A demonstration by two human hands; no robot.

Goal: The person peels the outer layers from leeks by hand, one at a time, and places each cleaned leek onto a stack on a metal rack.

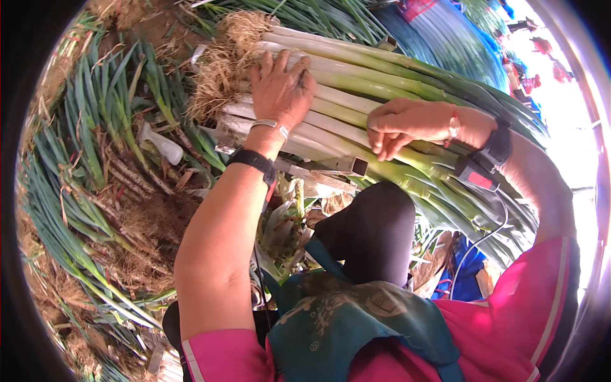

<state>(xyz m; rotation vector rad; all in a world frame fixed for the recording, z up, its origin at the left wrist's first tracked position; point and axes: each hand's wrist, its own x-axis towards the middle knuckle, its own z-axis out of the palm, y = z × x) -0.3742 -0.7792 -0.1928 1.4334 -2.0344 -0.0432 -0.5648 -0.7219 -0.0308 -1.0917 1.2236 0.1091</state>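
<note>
The step in hand looks to be lining up the leeks [337, 70] into an even bundle; they lie side by side across a low metal rack [340, 166], roots [216, 83] to the left, green leaves to the right. The left hand [283, 89] lies on the white stalks just beside the roots, its fingers extended and slightly parted, palm down. The right hand [402, 127] is farther right, where white turns green, its fingers curled downward; whether they pinch a stalk I cannot tell. The next move probably calls for keeping the root ends level while the stalks are pressed together. The rack's square bars show at the near and far edges of the bundle. On the left, loose leeks [121, 89] and a white scrap [161, 144] litter the ground [153, 28]; far right, a blue-wrapped bundle [445, 38] lies near glaring light.
</note>
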